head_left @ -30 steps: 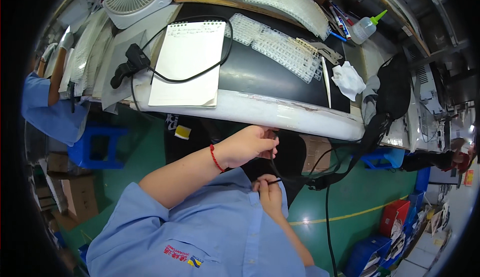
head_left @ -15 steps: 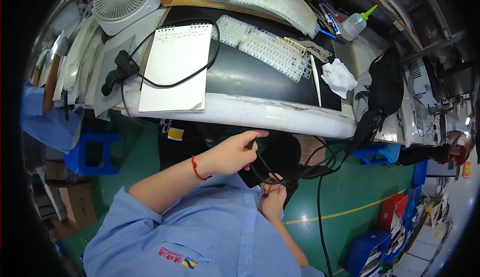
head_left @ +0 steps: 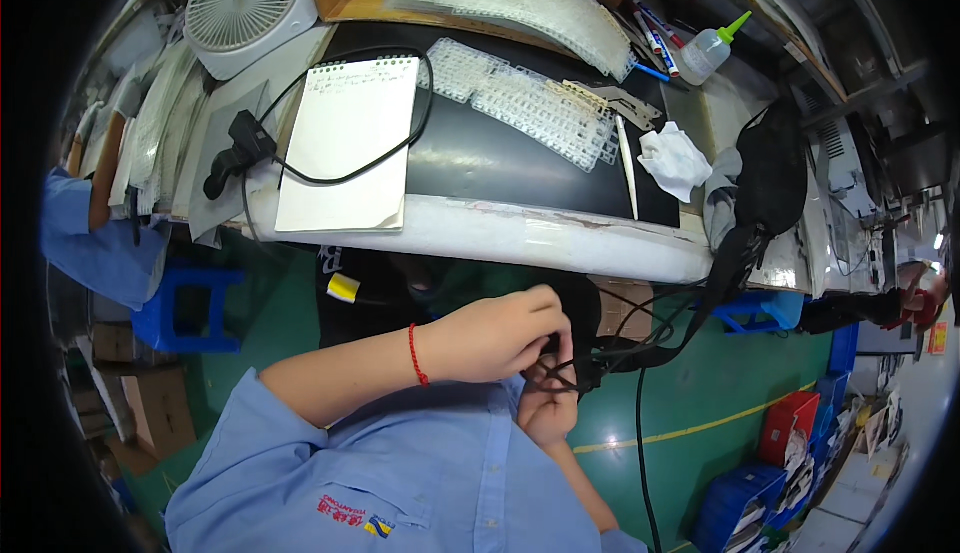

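Note:
Below the table edge, in front of my body, both hands are on a black cable [head_left: 645, 453] with several loops gathered between them. My left hand [head_left: 505, 335], with a red string at the wrist, has its fingers bent down and closed round strands of the cable. Just under it, my right hand [head_left: 548, 411] is closed on the bunched loops, palm side partly showing. Some fingertips are hidden among the strands. From the hands, the cable runs right toward a black bag [head_left: 778, 168], and one length hangs down to the floor.
On the table lie a spiral notepad [head_left: 345, 148] with a black plug adapter [head_left: 242, 153] and its cord, clear key-shaped plastic sheets [head_left: 540, 113], tweezers [head_left: 627, 168], crumpled tissue [head_left: 675, 161] and a bottle [head_left: 705, 56]. A fan [head_left: 245, 3] stands far left; a co-worker's sleeve [head_left: 75, 198] is beyond.
My left hand has moved right and slightly down, coming over the right hand, and its extended index finger has curled in. The right hand stays almost in place with the cable loops.

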